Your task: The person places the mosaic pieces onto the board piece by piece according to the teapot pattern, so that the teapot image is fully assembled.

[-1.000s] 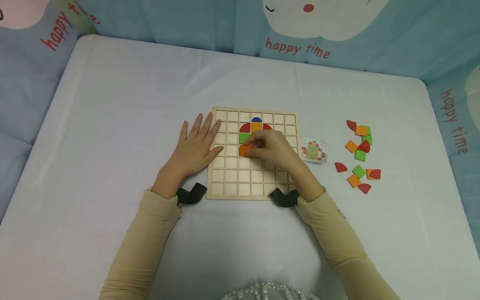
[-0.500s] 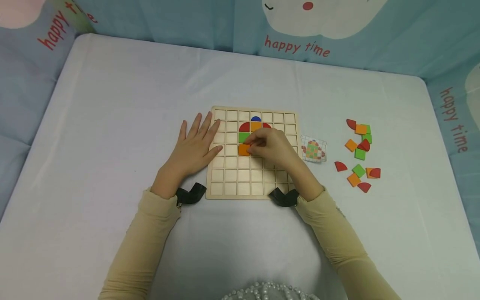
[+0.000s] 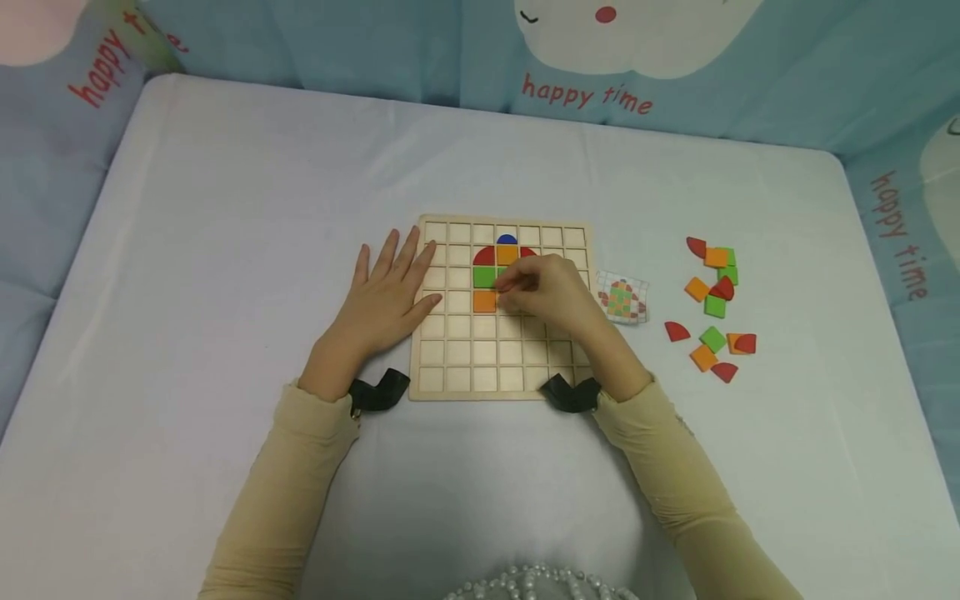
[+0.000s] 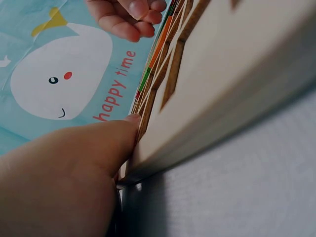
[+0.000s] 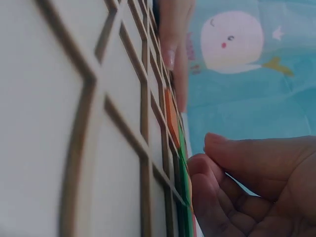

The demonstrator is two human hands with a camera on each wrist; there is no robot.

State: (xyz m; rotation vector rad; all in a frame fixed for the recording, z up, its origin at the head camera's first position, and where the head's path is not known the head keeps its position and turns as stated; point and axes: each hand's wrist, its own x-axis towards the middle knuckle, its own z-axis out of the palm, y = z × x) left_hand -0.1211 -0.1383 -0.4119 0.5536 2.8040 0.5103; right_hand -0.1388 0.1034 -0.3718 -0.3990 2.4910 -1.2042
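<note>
Our hands on the wooden grid board (image 3: 501, 379)

Left hand (image 3: 386, 298) spread flat at nine o'clock; right hand (image 3: 551, 287), fingers curled, touches the orange square (image 3: 484, 301) seated mid-board below a green square (image 3: 483, 277).

pattern card (image 3: 622, 298) right of board | loose pieces (image 3: 713, 307) far right
</note>
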